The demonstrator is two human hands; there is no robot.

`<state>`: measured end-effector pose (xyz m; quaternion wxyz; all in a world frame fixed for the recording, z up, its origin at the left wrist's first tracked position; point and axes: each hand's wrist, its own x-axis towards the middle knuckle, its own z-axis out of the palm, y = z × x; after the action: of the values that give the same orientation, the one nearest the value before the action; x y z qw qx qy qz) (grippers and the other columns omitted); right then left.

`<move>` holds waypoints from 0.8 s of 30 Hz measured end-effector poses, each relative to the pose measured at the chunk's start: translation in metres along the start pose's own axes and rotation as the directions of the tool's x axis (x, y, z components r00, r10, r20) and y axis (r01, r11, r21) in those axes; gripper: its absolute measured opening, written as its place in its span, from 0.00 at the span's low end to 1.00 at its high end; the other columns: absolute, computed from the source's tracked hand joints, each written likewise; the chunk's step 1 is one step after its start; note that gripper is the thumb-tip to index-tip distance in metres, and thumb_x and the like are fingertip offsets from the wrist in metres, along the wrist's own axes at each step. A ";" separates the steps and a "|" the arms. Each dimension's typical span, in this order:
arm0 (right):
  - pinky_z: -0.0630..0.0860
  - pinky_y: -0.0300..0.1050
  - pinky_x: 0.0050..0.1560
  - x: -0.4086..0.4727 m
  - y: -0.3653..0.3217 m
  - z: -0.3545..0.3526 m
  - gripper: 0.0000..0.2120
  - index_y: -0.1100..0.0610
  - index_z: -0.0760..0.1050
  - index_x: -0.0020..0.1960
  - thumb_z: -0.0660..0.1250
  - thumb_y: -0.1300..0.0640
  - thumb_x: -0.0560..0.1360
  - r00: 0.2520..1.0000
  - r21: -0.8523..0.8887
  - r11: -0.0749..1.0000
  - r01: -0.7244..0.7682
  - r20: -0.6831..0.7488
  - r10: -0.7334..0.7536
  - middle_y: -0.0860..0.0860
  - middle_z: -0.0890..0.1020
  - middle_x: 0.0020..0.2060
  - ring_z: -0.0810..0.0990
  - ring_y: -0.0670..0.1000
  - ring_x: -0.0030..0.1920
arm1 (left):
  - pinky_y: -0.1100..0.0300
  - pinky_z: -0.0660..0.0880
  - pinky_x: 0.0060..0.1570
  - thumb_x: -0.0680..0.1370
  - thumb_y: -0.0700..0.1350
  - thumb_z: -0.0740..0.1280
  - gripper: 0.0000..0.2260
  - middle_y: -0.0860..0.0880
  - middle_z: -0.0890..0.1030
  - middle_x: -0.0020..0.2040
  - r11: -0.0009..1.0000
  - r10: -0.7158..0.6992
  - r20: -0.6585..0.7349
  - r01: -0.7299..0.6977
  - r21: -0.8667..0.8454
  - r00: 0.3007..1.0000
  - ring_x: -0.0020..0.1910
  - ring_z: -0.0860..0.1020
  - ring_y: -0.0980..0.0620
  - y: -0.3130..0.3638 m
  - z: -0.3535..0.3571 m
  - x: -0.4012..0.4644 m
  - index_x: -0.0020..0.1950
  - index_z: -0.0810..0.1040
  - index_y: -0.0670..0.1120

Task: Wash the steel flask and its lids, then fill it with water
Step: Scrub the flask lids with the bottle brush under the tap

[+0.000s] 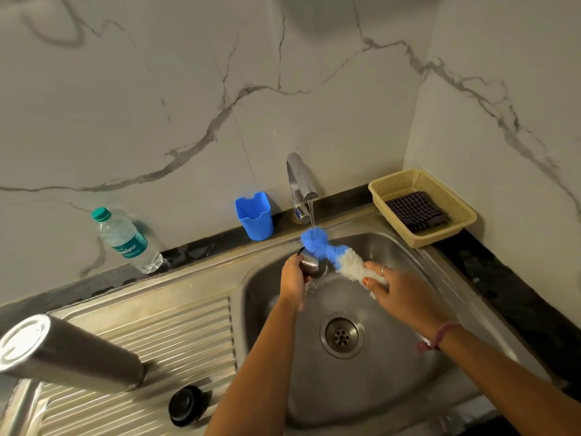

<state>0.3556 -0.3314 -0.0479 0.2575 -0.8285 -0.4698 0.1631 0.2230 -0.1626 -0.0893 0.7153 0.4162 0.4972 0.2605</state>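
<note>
Water runs from the chrome tap (300,180) onto the blue tip of a blue-and-white bottle brush (333,254). My right hand (393,286) grips the brush's white end over the sink basin (393,382). My left hand (294,278) holds a steel cup-shaped lid (312,265) under the stream, with the brush against it. The steel flask (66,354) stands upside down on the ribbed drainboard (188,328) at the left. A black inner lid (187,404) lies on the drainboard near the flask.
A blue plastic holder (254,215) stands behind the sink beside the tap. A clear water bottle (129,240) with a green cap leans against the marble wall at the left. A beige basket (423,206) holding a dark checked cloth sits at the back right corner.
</note>
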 end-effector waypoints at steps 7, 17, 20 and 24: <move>0.77 0.43 0.49 0.000 0.001 0.001 0.22 0.48 0.67 0.72 0.60 0.47 0.80 0.998 0.063 0.997 -0.054 -0.027 0.055 0.52 0.82 0.55 0.80 0.49 0.49 | 0.59 0.74 0.45 0.82 0.47 0.57 0.11 0.47 0.81 0.45 0.999 -0.036 -0.015 0.036 -0.003 0.999 0.40 0.76 0.54 -0.002 0.004 0.002 0.51 0.78 0.47; 0.79 0.44 0.48 0.001 -0.010 0.002 0.22 0.47 0.66 0.72 0.60 0.45 0.80 0.999 0.058 0.998 -0.023 -0.024 0.025 0.52 0.82 0.54 0.81 0.49 0.48 | 0.62 0.75 0.35 0.83 0.48 0.58 0.12 0.48 0.84 0.39 0.990 -0.060 -0.034 0.055 -0.133 0.998 0.35 0.80 0.55 0.006 0.007 0.003 0.52 0.78 0.44; 0.79 0.45 0.50 0.004 -0.010 0.002 0.22 0.47 0.67 0.72 0.60 0.45 0.79 0.999 0.068 0.997 -0.034 -0.024 0.036 0.52 0.82 0.55 0.81 0.49 0.50 | 0.64 0.75 0.28 0.83 0.48 0.58 0.12 0.48 0.84 0.36 0.978 -0.091 -0.011 0.088 -0.190 0.996 0.32 0.81 0.54 0.008 0.007 0.000 0.52 0.78 0.44; 0.78 0.44 0.51 0.006 -0.011 0.000 0.22 0.48 0.66 0.72 0.60 0.46 0.80 0.996 0.070 0.994 -0.089 -0.024 0.091 0.53 0.81 0.57 0.80 0.51 0.52 | 0.61 0.76 0.42 0.80 0.48 0.62 0.13 0.45 0.82 0.46 0.958 -0.101 -0.017 0.092 -0.273 0.995 0.43 0.79 0.52 0.009 0.010 -0.009 0.60 0.76 0.42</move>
<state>0.3513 -0.3217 -0.0414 0.2845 -0.8416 -0.4226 0.1794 0.2297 -0.1685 -0.0760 0.7697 0.2853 0.4875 0.2973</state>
